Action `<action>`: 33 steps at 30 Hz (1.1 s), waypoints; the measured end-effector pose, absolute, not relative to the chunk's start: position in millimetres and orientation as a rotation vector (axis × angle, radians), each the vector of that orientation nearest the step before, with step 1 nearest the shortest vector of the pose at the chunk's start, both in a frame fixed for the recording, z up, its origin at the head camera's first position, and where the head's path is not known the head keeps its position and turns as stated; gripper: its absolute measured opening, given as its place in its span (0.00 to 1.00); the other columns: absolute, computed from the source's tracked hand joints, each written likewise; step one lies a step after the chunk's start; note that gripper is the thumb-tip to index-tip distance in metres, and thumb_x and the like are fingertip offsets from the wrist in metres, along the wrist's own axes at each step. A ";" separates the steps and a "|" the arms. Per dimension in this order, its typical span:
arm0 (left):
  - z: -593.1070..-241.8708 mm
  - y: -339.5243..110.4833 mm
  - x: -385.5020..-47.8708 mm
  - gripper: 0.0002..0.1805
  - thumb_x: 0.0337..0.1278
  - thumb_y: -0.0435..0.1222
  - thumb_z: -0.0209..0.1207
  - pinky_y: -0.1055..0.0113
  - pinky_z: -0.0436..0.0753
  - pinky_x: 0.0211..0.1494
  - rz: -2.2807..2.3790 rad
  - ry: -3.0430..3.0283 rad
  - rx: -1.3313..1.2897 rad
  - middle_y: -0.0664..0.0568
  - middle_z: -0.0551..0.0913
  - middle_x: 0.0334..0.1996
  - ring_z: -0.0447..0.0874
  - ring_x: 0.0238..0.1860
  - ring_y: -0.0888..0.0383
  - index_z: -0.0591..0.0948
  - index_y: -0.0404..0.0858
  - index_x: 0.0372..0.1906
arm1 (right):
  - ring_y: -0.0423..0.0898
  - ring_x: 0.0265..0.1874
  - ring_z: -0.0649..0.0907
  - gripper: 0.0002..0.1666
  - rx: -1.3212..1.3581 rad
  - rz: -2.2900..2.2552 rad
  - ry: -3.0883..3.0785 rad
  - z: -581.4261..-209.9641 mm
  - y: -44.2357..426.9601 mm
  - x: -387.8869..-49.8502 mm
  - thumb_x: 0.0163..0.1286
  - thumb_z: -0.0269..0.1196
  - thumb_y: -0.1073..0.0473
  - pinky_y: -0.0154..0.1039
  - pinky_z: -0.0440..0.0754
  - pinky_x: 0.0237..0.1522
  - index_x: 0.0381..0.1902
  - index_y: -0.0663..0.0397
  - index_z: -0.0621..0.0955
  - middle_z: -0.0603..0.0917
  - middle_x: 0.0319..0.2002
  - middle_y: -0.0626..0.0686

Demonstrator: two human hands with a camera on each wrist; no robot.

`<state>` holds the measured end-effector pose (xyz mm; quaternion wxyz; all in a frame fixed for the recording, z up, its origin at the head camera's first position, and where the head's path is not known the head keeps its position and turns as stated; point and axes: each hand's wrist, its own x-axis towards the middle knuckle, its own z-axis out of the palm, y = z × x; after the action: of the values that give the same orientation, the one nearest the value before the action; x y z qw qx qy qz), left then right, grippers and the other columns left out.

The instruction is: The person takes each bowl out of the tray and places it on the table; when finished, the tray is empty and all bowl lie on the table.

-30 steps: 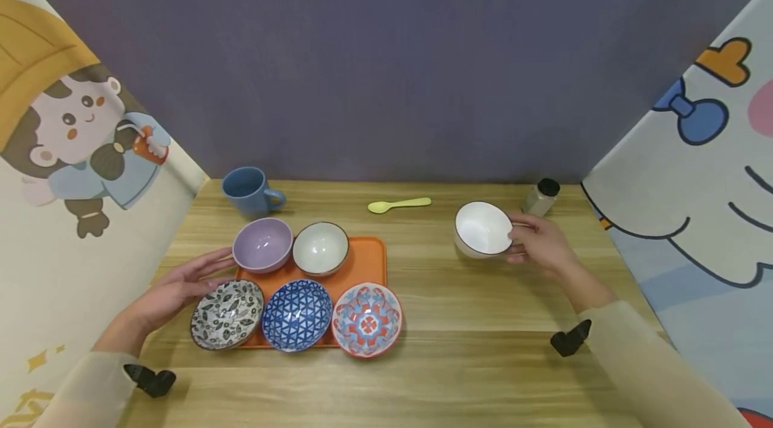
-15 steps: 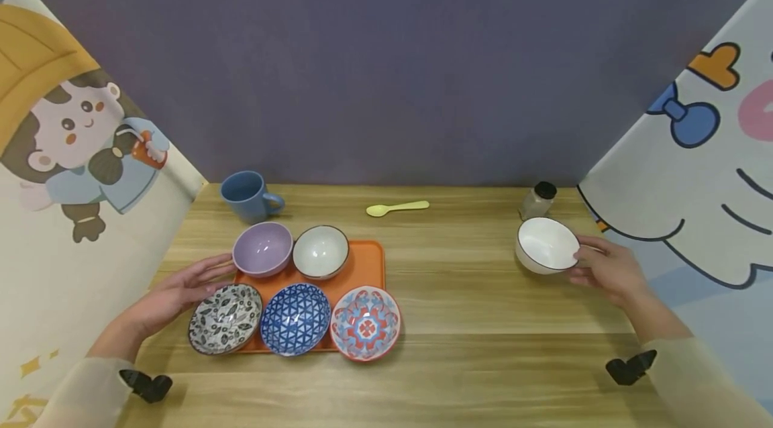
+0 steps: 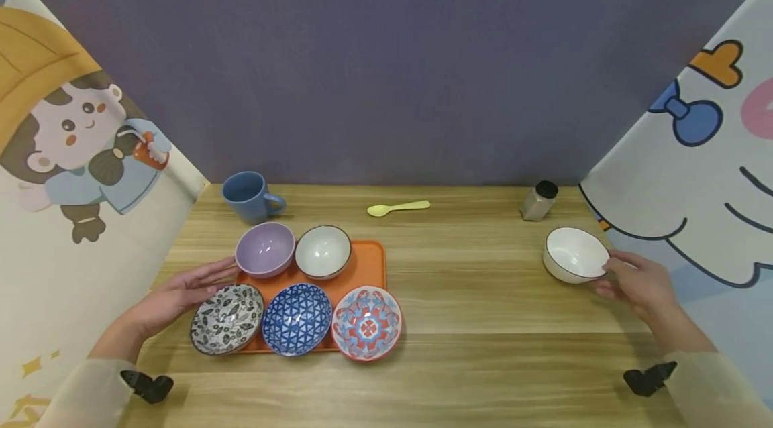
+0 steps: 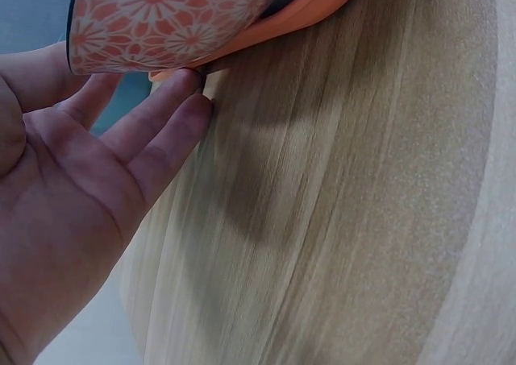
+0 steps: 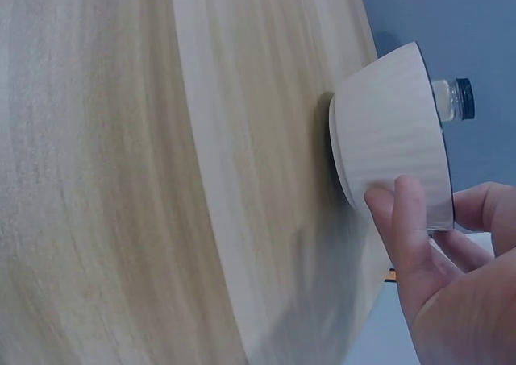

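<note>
At the left, the left hand [image 3: 166,297] has its fingers released and nearly straight beside a leaf-patterned bowl [image 3: 226,319] and a purple bowl [image 3: 264,250]; whether they touch either is unclear. A blue mug [image 3: 246,197] stands behind. Next come a blue-patterned bowl [image 3: 296,319], a dark-rimmed pale bowl [image 3: 323,252] and a red-and-blue bowl [image 3: 366,324], all five bowls on an orange tray [image 3: 370,257]. A yellow spoon [image 3: 398,208] lies farther back, then a black-lidded jar [image 3: 539,201]. Near it, at the table's [image 3: 471,321] right, the right hand [image 3: 643,287] pinches a white bowl's [image 3: 576,255] rim between thumb and fingers, the bowl upright.
</note>
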<state>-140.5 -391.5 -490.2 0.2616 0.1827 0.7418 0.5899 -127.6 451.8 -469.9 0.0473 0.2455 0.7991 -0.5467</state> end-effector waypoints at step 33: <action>-484.3 -386.2 -141.1 0.33 0.80 0.36 0.47 0.68 0.81 0.58 1.616 2.082 0.314 0.58 0.77 0.70 0.80 0.63 0.68 0.53 0.38 0.82 | 0.74 0.61 0.73 0.44 0.611 -1.062 2.912 -446.7 449.1 -124.5 0.79 0.50 0.41 0.46 0.81 0.41 0.77 0.69 0.60 0.66 0.70 0.78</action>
<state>-141.1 -386.2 -484.3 0.2414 0.1148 0.7613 0.5907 -124.5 449.1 -446.7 -0.0087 0.1934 0.9218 -0.3360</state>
